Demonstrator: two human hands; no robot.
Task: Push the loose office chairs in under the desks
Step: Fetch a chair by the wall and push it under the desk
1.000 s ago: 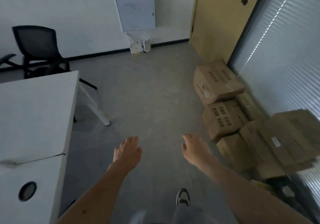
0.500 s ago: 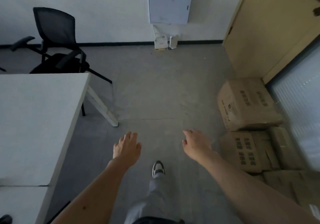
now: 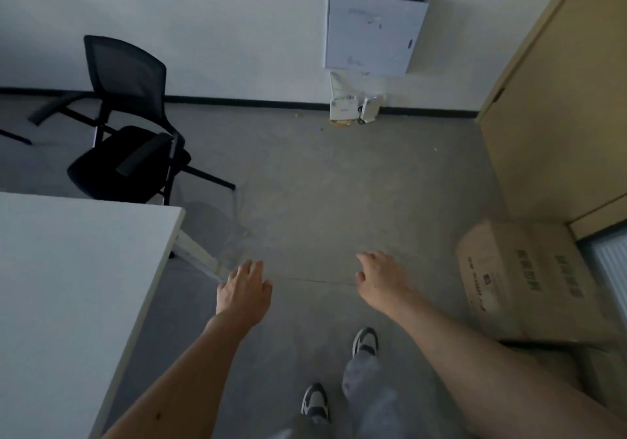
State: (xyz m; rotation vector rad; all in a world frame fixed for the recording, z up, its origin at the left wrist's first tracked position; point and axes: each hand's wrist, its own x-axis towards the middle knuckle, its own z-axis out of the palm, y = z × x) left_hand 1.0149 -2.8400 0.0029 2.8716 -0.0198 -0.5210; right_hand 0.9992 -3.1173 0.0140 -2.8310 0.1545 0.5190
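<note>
Since a moment ago the black office chair (image 3: pixel 130 133) is sitting lower and nearer in view, and the cardboard box (image 3: pixel 522 279) is sliding toward the right edge as the person is walking forward. The chair is standing at the far end of the white table (image 3: pixel 78 286), seat facing the table edge and only partly tucked, its back close to the wall. The left hand (image 3: pixel 242 291) and right hand (image 3: pixel 381 281) are hanging ahead, fingers loosely spread, holding nothing and well apart from the chair. This is looking like the approach step; next the person is needing to round the table corner, reach the backrest and push. The slanted table leg (image 3: pixel 195 252) is jutting into the path. A wall panel (image 3: pixel 373 30) and small white devices (image 3: pixel 356 109) are sitting farther off.
</note>
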